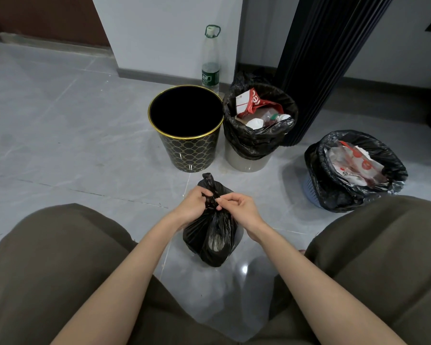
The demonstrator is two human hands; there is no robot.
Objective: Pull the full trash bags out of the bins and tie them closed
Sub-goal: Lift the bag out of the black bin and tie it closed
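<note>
Black trash bag (214, 235) sits on the tiled floor (60, 125) btwn the person's knees, out of its bin, neck gathered into a twist (210, 196) w/ a short tail (207, 177) poking up. Left hand (193, 202) has its grip curled round the neck from the left. Right hand (239, 206) pinches the plastic at the same spot w/ thumb & fingertips. Both grips hold the bag, neither is wide. Looks like mid-knot, not cinched yet, though the knot itself is partly hidden by fingers.

Risks from here:
- Tail looks short, so if the loop gets pulled w/o enough slack the end could slip back thru and the knot comes undone.
- Plastic is thin and stretched at the twist. A hard yank could tear the neck, esp. where the right pinch concentrates the force.
- Bag is only resting on the floor, so a sideways pull could tip it and spill if the mouth reopens.

Black-and-gold bin (189, 153) just ahead stands w/o a liner. Two more to do: the lined clear bin (244, 164) beside it, overfull w/ a red wrapper (253, 102) sticking above the rim, and the blue mesh basket (310, 188) off right. Overfilled tops may spill when those bags are lifted. A water bottle (210, 58) stands behind by the wall and could get knocked.
</note>
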